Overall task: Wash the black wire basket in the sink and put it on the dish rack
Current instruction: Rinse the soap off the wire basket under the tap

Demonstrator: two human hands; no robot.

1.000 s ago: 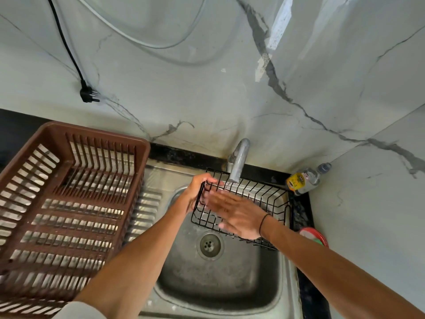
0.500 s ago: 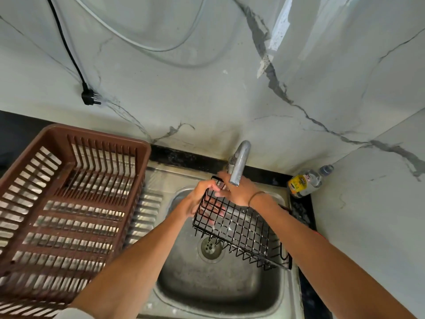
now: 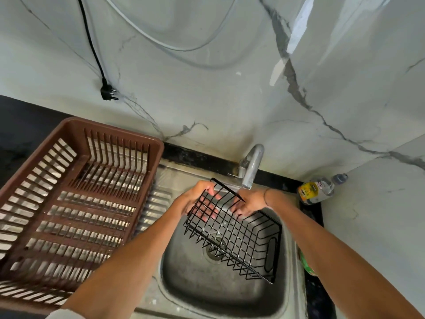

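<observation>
The black wire basket hangs tilted over the steel sink, its far corner up under the tap. My left hand grips the basket's upper left end, with fingers showing through the wires. My right hand is at the top corner just below the spout, fingers curled against the wires. The brown plastic dish rack sits on the drainboard to the left.
A clear bottle with a yellow label lies on the black counter at the sink's back right corner. A green and red item peeks from behind my right forearm. A black plug hangs on the marble wall.
The basket has tipped from lying flat under the tap to slanting down toward me. My right hand moved from inside the basket up to its far corner by the spout.
</observation>
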